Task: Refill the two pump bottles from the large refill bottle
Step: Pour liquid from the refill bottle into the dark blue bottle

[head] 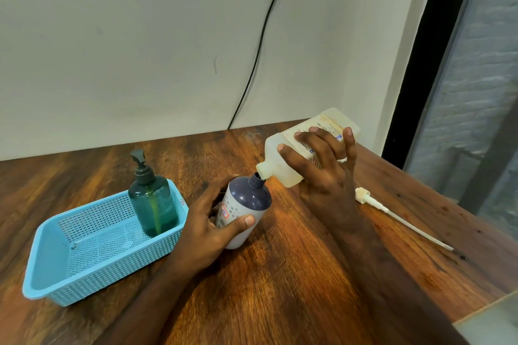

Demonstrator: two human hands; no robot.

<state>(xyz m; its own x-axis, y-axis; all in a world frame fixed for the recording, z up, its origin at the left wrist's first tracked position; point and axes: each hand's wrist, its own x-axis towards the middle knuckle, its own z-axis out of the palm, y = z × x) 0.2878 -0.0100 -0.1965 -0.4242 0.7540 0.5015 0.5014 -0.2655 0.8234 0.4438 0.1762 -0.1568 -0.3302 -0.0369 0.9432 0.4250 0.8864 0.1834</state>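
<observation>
My right hand [322, 168] grips the large translucent refill bottle [283, 154], tipped over with its open neck at the mouth of a grey-and-navy bottle [249, 199]. That bottle has no pump on it and leans toward the refill bottle; my left hand [207, 224] holds it round the body, thumb across the front. A green pump bottle [152, 202] with a dark pump head stands upright in the far right corner of a blue perforated basket [56, 283]. A white pump with its long dip tube [392, 213] lies on the wooden table [280, 274] to the right of my right hand.
A black cable [260, 45] hangs down the wall behind the table. The table's right edge runs diagonally beside a dark window frame [426, 50]. A pale surface [490, 325] shows at the bottom right corner.
</observation>
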